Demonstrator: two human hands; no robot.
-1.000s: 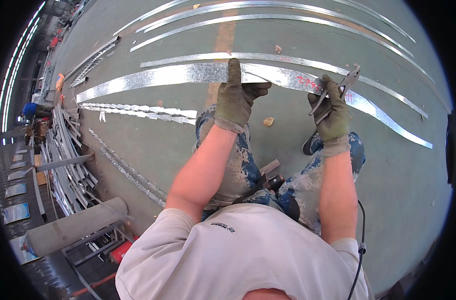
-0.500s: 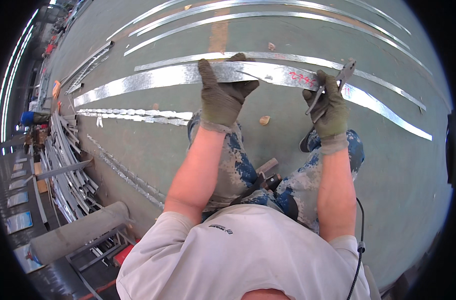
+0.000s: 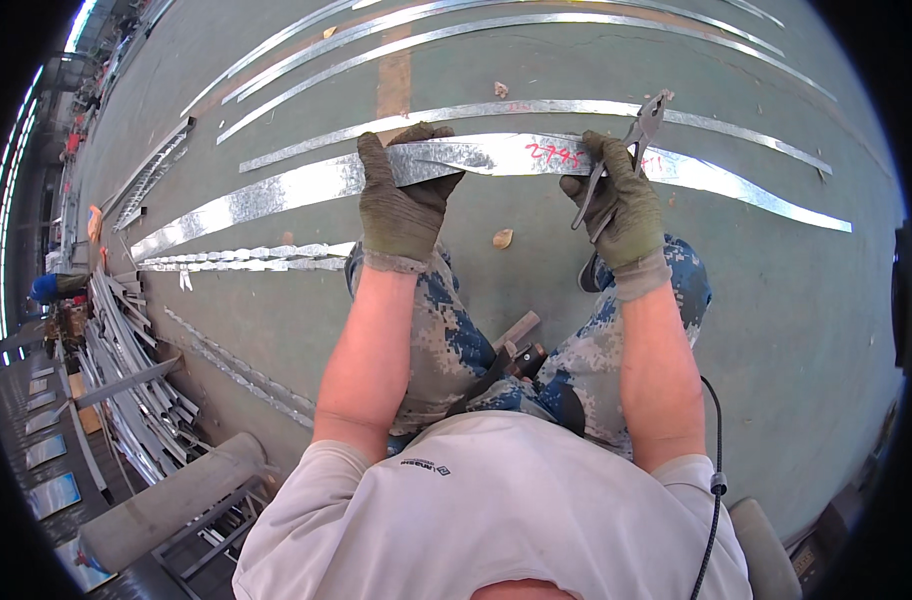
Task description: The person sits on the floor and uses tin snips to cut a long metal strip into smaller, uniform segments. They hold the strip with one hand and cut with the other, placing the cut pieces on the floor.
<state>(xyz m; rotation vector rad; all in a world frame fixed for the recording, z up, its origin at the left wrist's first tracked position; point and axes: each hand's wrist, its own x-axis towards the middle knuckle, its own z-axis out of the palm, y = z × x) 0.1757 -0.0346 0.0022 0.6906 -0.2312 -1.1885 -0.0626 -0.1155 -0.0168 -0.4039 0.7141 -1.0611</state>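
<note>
A long, shiny sheet-metal strip (image 3: 266, 195) with red handwritten marks spans the view in front of me. My left hand (image 3: 406, 210), in a dark olive work glove, grips it left of its middle, thumb and fingers on either side of the band. Right of the red marks, my gloved right hand (image 3: 626, 215) is closed around the strip and a pair of grey metal pliers (image 3: 648, 118) together. The plier jaws point up and away, past the strip's far edge; the handles stick out beside my fingers. The palm side of the right hand is partly hidden.
Another narrow metal strip (image 3: 456, 112) lies on the green floor just beyond, with several more farther off. Twisted strips (image 3: 266, 258) lie at the left. Past them are a heap of metal profiles (image 3: 141, 350) and a large grey roller (image 3: 176, 500). A dry leaf (image 3: 503, 239) lies between my knees.
The view has shifted slightly, and both hands with the strip sit a little farther left in it. The strip's right end appears higher. Both grips are kept.
</note>
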